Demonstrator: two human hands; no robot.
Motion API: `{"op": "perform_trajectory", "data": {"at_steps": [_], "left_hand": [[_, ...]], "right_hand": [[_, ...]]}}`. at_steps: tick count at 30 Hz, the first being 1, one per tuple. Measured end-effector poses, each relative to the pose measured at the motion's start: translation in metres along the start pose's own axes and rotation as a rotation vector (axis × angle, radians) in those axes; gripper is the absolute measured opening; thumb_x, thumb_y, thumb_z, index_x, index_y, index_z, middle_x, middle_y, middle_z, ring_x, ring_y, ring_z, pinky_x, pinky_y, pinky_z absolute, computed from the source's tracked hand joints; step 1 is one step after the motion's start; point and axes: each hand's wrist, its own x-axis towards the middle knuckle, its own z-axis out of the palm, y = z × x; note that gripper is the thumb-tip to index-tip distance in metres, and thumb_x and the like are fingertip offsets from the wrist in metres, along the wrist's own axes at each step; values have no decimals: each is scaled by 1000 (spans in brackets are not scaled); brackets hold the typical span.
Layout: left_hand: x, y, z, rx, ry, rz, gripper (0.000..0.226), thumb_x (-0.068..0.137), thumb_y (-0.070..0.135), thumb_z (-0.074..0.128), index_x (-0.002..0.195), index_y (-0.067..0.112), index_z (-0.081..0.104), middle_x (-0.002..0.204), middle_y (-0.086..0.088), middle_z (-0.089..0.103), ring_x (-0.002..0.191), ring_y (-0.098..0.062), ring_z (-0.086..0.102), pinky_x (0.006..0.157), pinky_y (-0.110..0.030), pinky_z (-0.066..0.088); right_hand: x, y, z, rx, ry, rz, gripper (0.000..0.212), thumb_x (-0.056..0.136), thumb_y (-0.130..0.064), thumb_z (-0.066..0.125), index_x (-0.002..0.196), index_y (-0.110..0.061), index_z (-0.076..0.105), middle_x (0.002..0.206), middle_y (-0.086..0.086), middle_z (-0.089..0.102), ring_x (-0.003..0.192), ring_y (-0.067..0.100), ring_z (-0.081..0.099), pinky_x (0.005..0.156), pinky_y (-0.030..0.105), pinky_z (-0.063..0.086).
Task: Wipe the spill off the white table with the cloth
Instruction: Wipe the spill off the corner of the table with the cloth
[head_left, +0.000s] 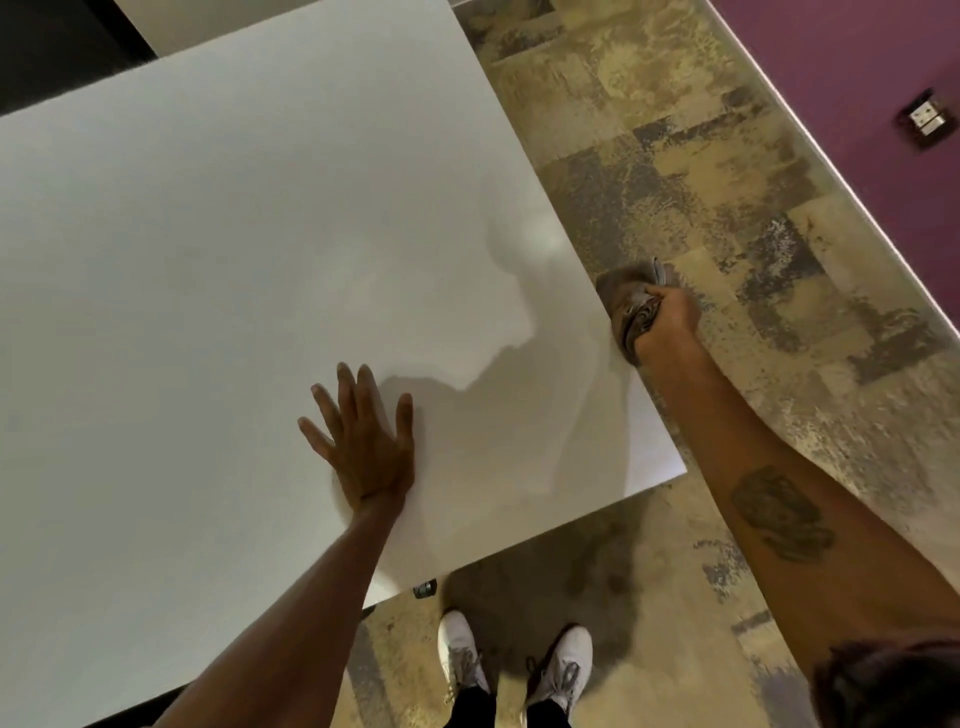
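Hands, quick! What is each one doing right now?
Left hand: open, flat on the white table, holding nothing.
Right hand: closed around the cloth at the table's edge.

No legible text anywhere.

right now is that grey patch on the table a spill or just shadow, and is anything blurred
Head view: the grey patch on the white table looks like the person's shadow, beside the flat left hand; the cloth in the right hand is motion-blurred; wide-angle bending at the edges.
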Motion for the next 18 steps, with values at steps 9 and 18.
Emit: {"op": "perform_trajectory", "data": {"at_steps": [9, 18], "left_hand": [[2, -4, 5, 5, -2, 4, 80, 98, 65, 21, 162, 18, 28, 172, -3, 18, 160, -35, 8, 126, -65, 5], [2, -5, 5, 11, -5, 1, 80, 99, 66, 20, 163, 19, 27, 172, -3, 17, 161, -32, 6, 127, -64, 3]], "right_hand": [[10, -4, 54, -14, -34, -74, 41, 92, 7, 48, 131, -1, 56, 93, 7, 63, 73, 25, 63, 59, 28, 54], [11, 8, 98, -154, -152, -371, 62, 90, 4, 53, 148, -6, 36, 151, 16, 43, 133, 32, 48, 110, 38, 43]]}}
